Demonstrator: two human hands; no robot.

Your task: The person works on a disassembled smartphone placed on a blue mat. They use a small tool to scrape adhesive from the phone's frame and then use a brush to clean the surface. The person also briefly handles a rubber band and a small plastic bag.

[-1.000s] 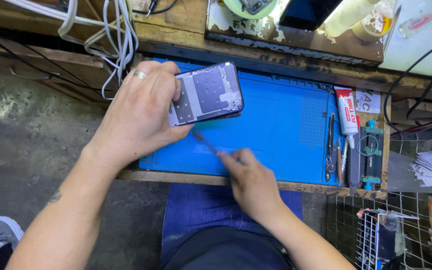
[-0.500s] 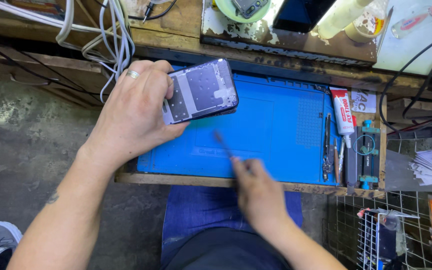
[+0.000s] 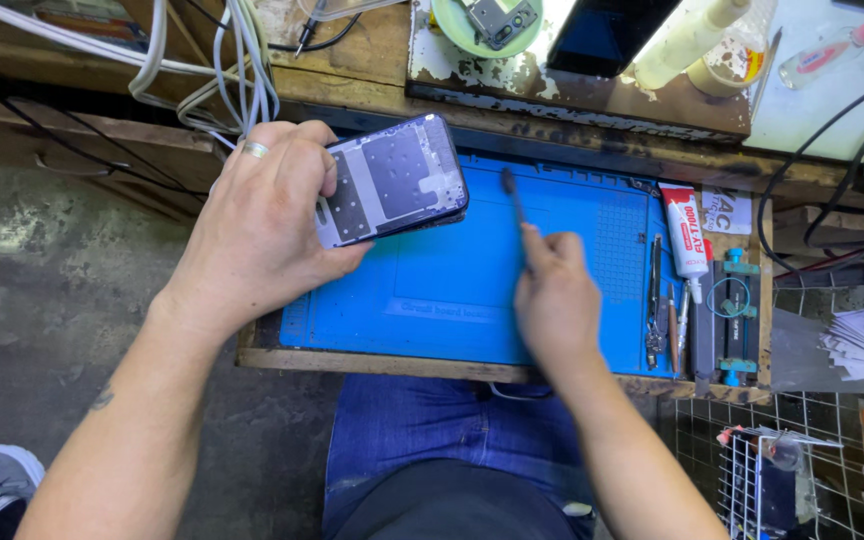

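Gripping phone frame (image 3: pixel 392 180) in left hand (image 3: pixel 262 230) above far-left mat (image 3: pixel 452 290); pinching brush (image 3: pixel 514 205) in right hand (image 3: pixel 552 300). Risking frame slipping from its edge-only hold, probably.

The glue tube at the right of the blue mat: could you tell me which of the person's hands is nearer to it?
Right. The right hand, holding a thin tool, sits just left of the glue tube; the left hand grips the opened phone across the mat.

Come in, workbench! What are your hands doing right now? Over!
Left hand grips opened dark phone frame, tilted above blue silicone work mat. Right hand holds thin dark tool, tip pointing up, clear of phone. Nothing between them.
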